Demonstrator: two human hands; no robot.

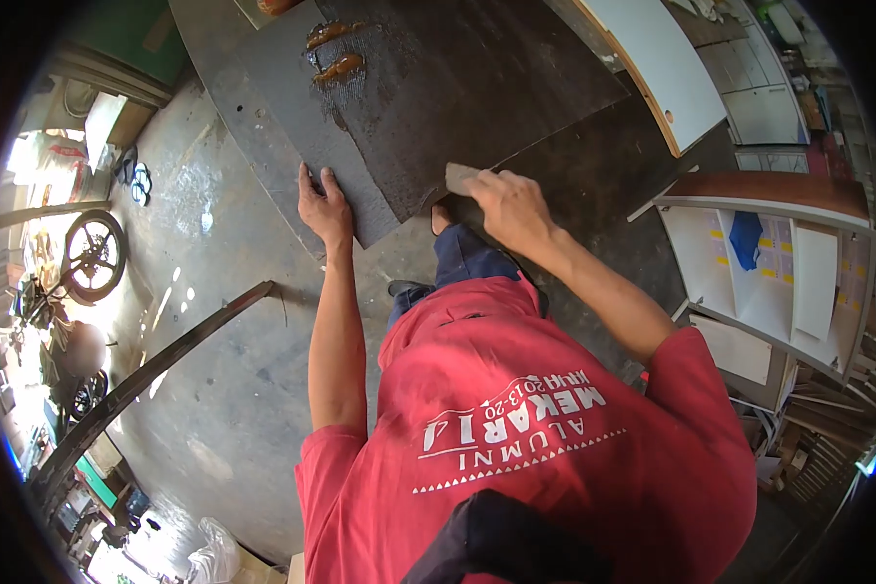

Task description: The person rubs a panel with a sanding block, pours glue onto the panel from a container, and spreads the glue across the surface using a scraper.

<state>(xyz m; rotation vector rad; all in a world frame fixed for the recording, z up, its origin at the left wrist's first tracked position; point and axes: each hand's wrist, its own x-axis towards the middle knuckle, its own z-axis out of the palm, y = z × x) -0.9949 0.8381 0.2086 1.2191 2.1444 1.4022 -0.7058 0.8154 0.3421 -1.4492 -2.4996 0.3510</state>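
My right hand grips a small flat spreader, its blade over the near edge of a dark sheet. My left hand rests at the sheet's near left edge, thumb and a finger stretched out, holding nothing that I can see. Farther up the sheet lie two thick streaks of amber-brown glue, with combed smears around them. Beneath the sheet a larger dark board shows along the left side.
A white panel with a wooden edge stands at the upper right. Below it is an open cabinet with a blue cloth. A long dark bar crosses the left side, with a motorcycle wheel beyond. Sandals lie on the concrete floor.
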